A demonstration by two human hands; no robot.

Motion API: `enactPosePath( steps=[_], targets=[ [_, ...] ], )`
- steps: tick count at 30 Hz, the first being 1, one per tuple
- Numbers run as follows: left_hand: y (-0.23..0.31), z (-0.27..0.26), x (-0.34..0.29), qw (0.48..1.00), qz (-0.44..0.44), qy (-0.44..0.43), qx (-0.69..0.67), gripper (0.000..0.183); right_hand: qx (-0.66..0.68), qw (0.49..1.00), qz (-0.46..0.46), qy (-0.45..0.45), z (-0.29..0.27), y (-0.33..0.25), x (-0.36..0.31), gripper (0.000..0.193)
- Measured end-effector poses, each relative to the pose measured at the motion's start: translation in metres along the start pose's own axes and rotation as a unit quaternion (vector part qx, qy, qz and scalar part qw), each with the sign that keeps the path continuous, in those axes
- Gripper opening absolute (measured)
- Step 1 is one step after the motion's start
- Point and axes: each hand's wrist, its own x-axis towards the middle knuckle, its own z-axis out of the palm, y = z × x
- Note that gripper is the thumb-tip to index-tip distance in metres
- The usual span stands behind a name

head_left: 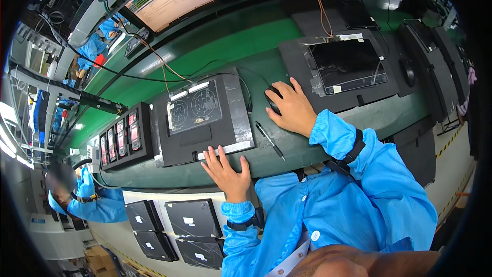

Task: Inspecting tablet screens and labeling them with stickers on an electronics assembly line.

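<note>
My left hand (228, 177) lies open, fingers apart, with its fingertips on the near edge of a black foam fixture (179, 154). White tape runs along that edge, and a clear-covered panel (193, 106) with two ring-shaped target patterns is set into the fixture. Farther right, my right hand (296, 109) rests over a black computer mouse (273, 97), partly covering it. A black-and-silver pen (270, 141) lies on the green mat between my hands. Both wrists wear black bands over blue sleeves.
Right of the mouse, a dark tablet-like screen (348, 64) sits in another foam fixture (294, 66). A black rack (146, 138) with several red-labelled items stands at left. Monitors (174, 0) line the back; cables hang down. Black flat cases (192, 218) lie below the bench edge. A co-worker's sleeve (105, 208) shows at left.
</note>
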Motion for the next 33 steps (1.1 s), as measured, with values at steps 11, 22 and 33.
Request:
enactPosePath(
  steps=[11, 22, 33],
  targets=[
    [0.002, -0.001, 0.000, 1.000, 0.001, -0.002, 0.004, 0.077, -0.002, 1.000, -0.011, 0.000, 0.001, 0.002, 0.001, 0.052],
    [0.008, -0.018, 0.006, 0.999, -0.024, -0.034, -0.013, 0.077, 0.151, 0.962, -0.016, 0.228, -0.123, 0.047, -0.005, 0.024],
    [0.189, 0.082, 0.283, 0.634, -0.176, -0.371, -0.655, 0.054, -0.175, 0.864, 0.465, -0.081, -0.165, 0.340, 0.090, 0.080]
  ],
)
